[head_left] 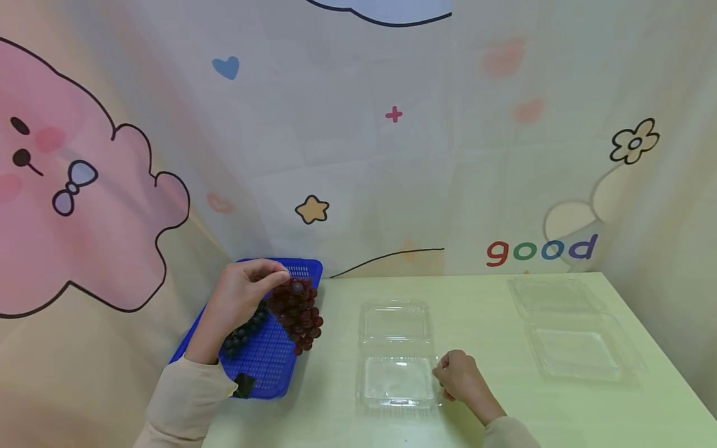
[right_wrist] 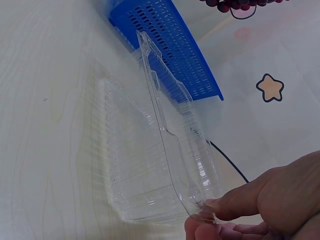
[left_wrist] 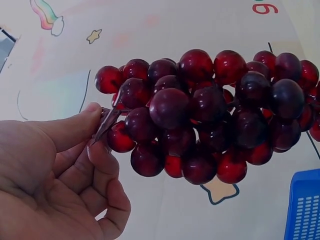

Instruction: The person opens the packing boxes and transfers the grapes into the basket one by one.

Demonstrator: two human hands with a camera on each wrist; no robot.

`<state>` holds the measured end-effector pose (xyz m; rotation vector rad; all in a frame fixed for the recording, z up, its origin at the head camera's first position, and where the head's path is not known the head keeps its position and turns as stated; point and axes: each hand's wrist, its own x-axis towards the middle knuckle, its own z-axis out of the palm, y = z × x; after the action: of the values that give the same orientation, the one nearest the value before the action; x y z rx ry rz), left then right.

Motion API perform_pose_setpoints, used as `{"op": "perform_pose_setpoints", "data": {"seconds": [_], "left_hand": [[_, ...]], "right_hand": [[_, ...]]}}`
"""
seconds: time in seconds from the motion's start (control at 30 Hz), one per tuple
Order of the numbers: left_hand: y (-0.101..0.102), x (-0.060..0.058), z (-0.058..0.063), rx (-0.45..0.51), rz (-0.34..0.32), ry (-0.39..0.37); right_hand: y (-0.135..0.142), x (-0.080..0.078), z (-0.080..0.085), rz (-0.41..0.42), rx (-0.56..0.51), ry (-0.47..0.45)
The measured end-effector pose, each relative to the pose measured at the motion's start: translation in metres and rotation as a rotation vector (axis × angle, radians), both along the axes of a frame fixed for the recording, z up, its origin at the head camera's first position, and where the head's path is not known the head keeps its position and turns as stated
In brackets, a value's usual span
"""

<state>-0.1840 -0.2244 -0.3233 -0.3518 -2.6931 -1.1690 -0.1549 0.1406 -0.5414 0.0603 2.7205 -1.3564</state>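
A bunch of dark red grapes (head_left: pixel 297 314) hangs from my left hand (head_left: pixel 238 298), over the right part of the blue basket (head_left: pixel 271 367). In the left wrist view, thumb and fingers pinch the stem end of the grapes (left_wrist: pixel 215 117). My right hand (head_left: pixel 460 378) is at the right edge of a clear plastic clamshell container (head_left: pixel 396 381), whose lid lies folded back. The right wrist view shows the right thumb and fingers pinching the rim of the container (right_wrist: pixel 165 130). A bunch of black grapes (head_left: pixel 241 336) lies in the basket, partly behind the left hand.
A second clear clamshell container (head_left: pixel 582 348) stands opened out at the right of the pale table (head_left: pixel 476 311). Behind the table hangs a printed curtain (head_left: pixel 358 155). A small dark patch (head_left: pixel 243 386) shows at the basket's near end.
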Motion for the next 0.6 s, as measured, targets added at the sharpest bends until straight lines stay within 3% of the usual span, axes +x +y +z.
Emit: {"op": "perform_pose_setpoints", "data": {"seconds": [0.3,0.6], "left_hand": [[-0.017,0.004,0.0,0.032,0.013,0.002],[-0.03,0.008,0.0,0.0,0.033,-0.019]], "right_hand": [[-0.001,0.0,0.001,-0.001,0.003,-0.016],[-0.001,-0.001,0.0,-0.007,0.01,-0.009]]}}
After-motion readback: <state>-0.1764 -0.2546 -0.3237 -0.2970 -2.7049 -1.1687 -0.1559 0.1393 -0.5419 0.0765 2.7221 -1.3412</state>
